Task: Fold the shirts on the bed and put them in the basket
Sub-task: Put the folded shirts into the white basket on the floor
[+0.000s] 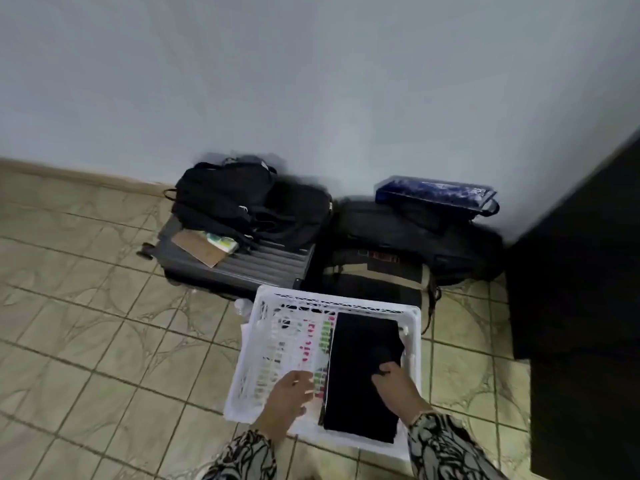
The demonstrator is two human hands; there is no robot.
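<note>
A white plastic lattice basket (263,306) stands on the tiled floor. Inside lies a folded white shirt with coloured print (294,344) on the left and a folded black shirt (360,341) on the right. My right hand (398,386) rests on the black shirt with its fingers curled into the cloth near the shirt's right edge. My left hand (289,393) hovers over the printed shirt, its fingers loosely bent at the black shirt's left edge. Both sleeves are patterned black and white. The bed is out of view.
Behind the basket, against the wall, lie a grey suitcase (242,265) with a black backpack (221,195) on top and dark duffel bags (415,237) with a blue case (436,194). A dark piece of furniture (581,271) stands at the right. Tiled floor (86,306) spreads to the left.
</note>
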